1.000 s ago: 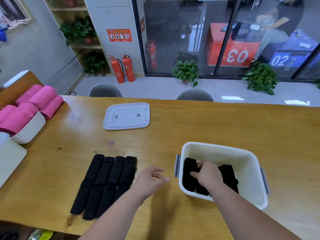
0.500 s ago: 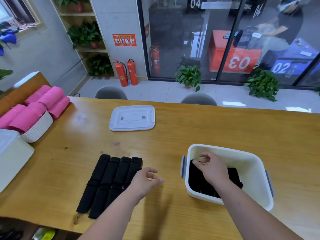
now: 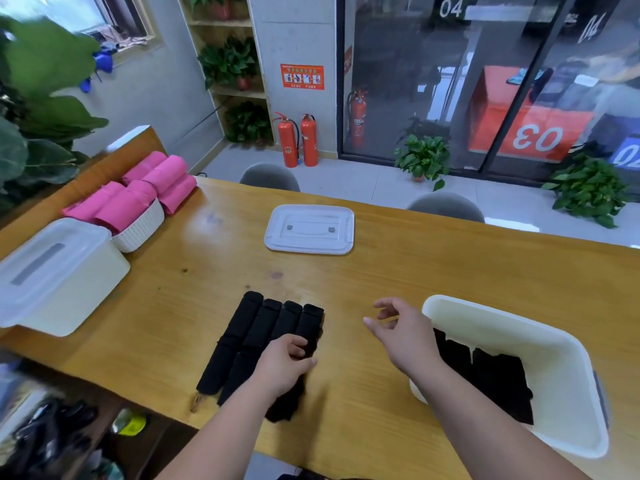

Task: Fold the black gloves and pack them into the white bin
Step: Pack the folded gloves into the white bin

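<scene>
Four black gloves [image 3: 242, 341] lie side by side on the desk [image 3: 415, 271], touching one another, just left of the white bin [image 3: 512, 317], whose floor already carries a row of folded black pieces [image 3: 491, 379]. They look like soft, light knit cloth: limp, likely to sag and bunch wherever it is unsupported, and in no danger of breaking or slipping. A grip near the middle should let each one drape evenly, and a fold would then need both ends brought together and pressed flat on the desk, since cloth this floppy will probably spring open unless held. The left hand [image 3: 284, 365] grips the rightmost glove [image 3: 311, 323] with fingers curled over its near half; the glove's near end below the wrist is blurred and looks gathered up. The right hand [image 3: 405, 336] holds nothing, its fingers loosely spread, hovering over the desk between the gloves and the bin's left wall. Each glove is a long narrow strip, its long axis running away from the person and leaning to the right at the far end, all four parallel. Which end is the cuff cannot be told.
</scene>
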